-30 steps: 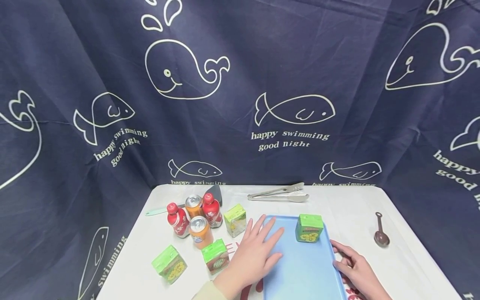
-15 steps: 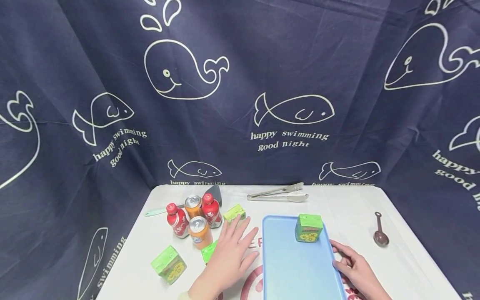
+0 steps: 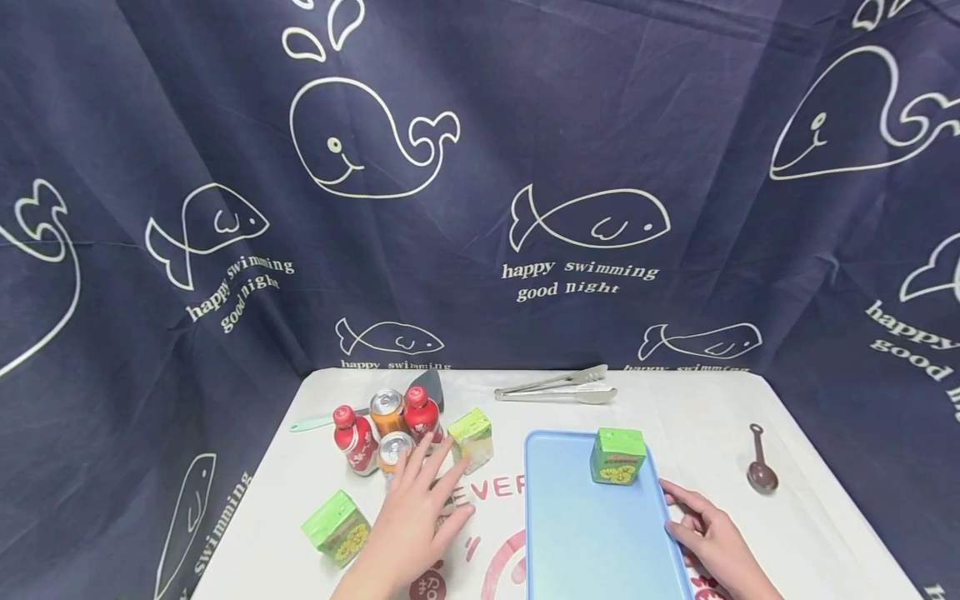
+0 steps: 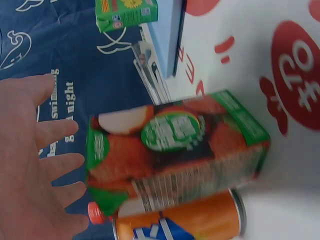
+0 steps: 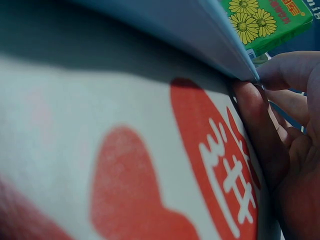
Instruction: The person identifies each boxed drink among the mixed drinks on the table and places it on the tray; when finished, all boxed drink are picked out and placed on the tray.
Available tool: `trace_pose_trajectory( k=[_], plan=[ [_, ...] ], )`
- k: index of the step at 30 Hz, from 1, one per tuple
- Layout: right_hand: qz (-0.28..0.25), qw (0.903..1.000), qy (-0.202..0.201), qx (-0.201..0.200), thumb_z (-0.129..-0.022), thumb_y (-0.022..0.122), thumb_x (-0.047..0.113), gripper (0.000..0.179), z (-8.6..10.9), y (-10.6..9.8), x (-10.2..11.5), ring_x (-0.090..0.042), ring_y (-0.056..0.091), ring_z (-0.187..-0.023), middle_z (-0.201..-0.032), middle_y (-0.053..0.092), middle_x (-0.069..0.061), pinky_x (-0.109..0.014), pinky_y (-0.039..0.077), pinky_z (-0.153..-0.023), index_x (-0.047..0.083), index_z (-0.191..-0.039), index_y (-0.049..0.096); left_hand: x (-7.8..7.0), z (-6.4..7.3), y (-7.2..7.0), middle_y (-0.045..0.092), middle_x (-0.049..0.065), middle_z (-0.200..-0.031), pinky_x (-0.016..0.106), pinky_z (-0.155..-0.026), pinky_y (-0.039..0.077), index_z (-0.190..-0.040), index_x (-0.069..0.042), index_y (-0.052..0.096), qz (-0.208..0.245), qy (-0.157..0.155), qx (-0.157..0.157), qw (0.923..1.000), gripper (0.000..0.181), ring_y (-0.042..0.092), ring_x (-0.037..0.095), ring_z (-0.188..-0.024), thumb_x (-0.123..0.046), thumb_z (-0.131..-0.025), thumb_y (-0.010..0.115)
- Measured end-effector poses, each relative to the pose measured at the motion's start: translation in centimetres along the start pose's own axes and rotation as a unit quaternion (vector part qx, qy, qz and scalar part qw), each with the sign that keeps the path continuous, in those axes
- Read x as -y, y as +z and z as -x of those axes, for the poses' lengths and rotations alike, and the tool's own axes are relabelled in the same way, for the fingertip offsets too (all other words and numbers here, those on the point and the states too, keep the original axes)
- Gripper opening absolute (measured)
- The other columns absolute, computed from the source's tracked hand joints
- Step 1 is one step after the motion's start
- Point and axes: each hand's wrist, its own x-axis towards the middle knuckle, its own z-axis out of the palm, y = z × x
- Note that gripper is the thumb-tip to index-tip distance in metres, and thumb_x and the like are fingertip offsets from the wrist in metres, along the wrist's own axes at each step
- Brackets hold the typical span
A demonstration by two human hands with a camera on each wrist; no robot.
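My left hand (image 3: 412, 512) is over a green-topped juice box with apple pictures (image 4: 175, 150); its fingers are spread and hold nothing. In the head view the hand covers nearly all of that box, while the left wrist view shows it in front of the fingertips. An orange soda can (image 3: 393, 450) stands just behind. My right hand (image 3: 712, 533) pinches the right rim of the light blue tray (image 3: 592, 533) between thumb and fingers, as the right wrist view (image 5: 280, 115) also shows. On the tray, near its far right corner, a green juice box with yellow flowers (image 3: 618, 457) stands upright.
Left of the tray are a flowered juice box (image 3: 337, 529), a yellow-green juice box (image 3: 472, 437), two red bottles (image 3: 356, 442) and another orange can (image 3: 387, 410). A spatula (image 3: 427, 383) lies behind them. Metal tongs (image 3: 558, 390) lie at the back, a brown spoon (image 3: 761, 467) at right.
My left hand has moved left from over the tray's left edge to the apple juice box, fingers still spread. The right hand and the tray have stayed in place.
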Motion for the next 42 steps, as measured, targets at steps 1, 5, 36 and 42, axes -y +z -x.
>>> trace_pose_trajectory(
  k=[1, 5, 36, 42],
  plan=[
    [-0.002, 1.0, 0.0, 0.0, -0.092, 0.07, -0.002, 0.063, 0.0, 0.0, 0.0, -0.014, 0.05, -0.053, -0.115, 0.057, -0.012, -0.03, 0.046, -0.036, -0.001, -0.152, 0.049, 0.2, 0.2, -0.2, 0.037, 0.008, -0.166, 0.071, -0.121, 0.021, -0.151, -0.021, 0.058, 0.003, -0.006, 0.002, 1.0, 0.058, 0.023, 0.037, -0.156, -0.049, -0.1, 0.065],
    [-0.004, 1.0, 0.007, 0.005, -0.093, 0.07, -0.001, 0.064, 0.0, -0.1, -0.1, -0.014, 0.05, -0.054, -0.115, 0.057, -0.012, -0.03, 0.046, -0.037, -0.002, -0.153, 0.047, 0.9, 0.8, -0.6, 0.034, 0.004, -0.168, 0.072, -0.121, 0.02, -0.15, -0.021, 0.058, -0.002, -0.025, -0.004, 0.9997, 0.059, 0.022, 0.035, -0.156, -0.053, -0.101, 0.063],
    [0.005, 0.9998, 0.021, 0.003, -0.094, 0.069, 0.0, 0.064, -0.2, 0.0, -0.4, -0.015, 0.052, -0.057, -0.122, 0.056, -0.013, -0.03, 0.046, -0.039, 0.001, -0.154, 0.047, 7.8, 8.2, -3.4, 0.056, 0.016, -0.149, 0.069, -0.119, 0.027, -0.135, -0.009, 0.068, -0.023, -0.11, -0.099, 0.9887, 0.049, 0.044, 0.045, -0.14, -0.024, -0.089, 0.081],
    [0.005, 0.9998, 0.02, 0.001, -0.093, 0.069, -0.001, 0.064, -0.2, 0.0, -0.3, -0.015, 0.052, -0.057, -0.121, 0.056, -0.013, -0.03, 0.046, -0.038, 0.001, -0.154, 0.048, 8.7, 9.2, -3.5, 0.057, 0.017, -0.145, 0.068, -0.119, 0.028, -0.132, -0.008, 0.068, -0.025, -0.126, -0.104, 0.9862, 0.046, 0.046, 0.046, -0.138, -0.025, -0.091, 0.08]
  ],
)
